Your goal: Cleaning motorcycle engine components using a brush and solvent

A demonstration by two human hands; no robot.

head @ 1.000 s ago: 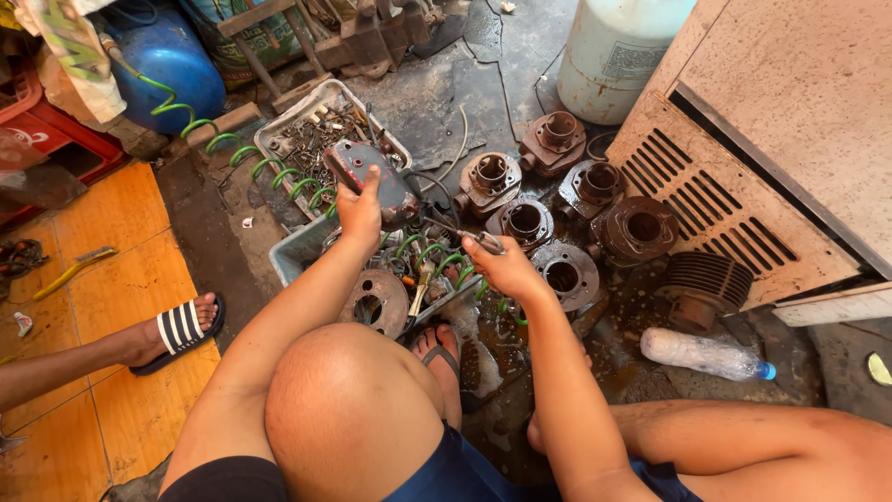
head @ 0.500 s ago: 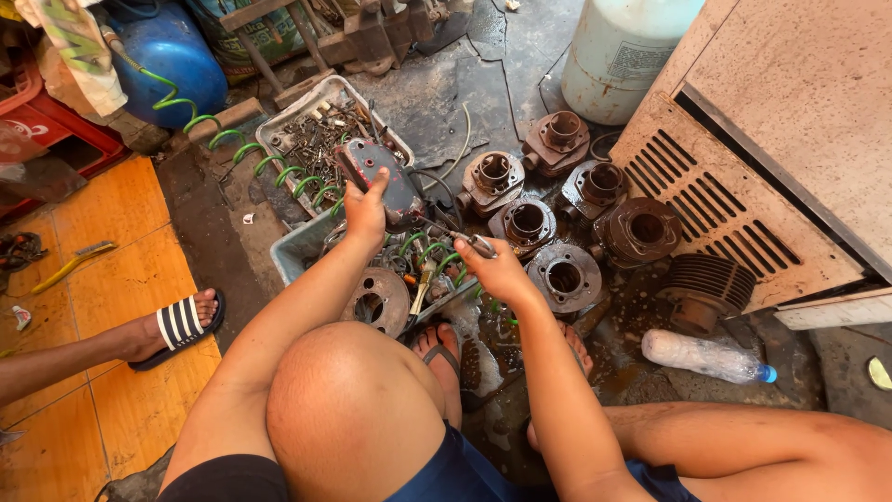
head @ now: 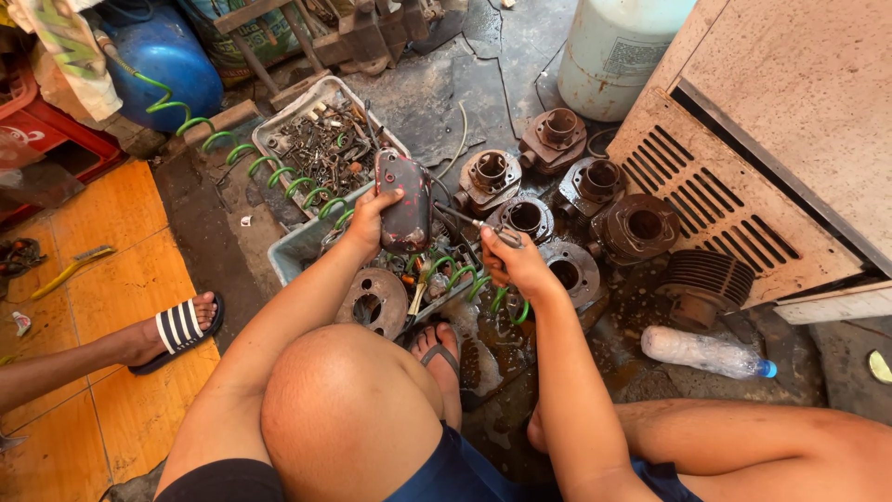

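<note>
left hand (head: 370, 221) | raised dark oval cover (head: 405, 201) upright | right hand (head: 516, 265) shifted right

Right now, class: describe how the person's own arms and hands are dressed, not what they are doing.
Both arms are bare to the picture's lower edge: no sleeves, gloves, watch or rings show. The left hand and right hand are uncovered. Dark blue shorts appear below.

There were six rusty engine cylinders (head: 491, 175) on the floor, one finned cylinder (head: 701, 284), one plastic bottle (head: 701, 351), one white tank (head: 613, 51), two trays (head: 283, 130) and one coiled green hose (head: 279, 172).
</note>
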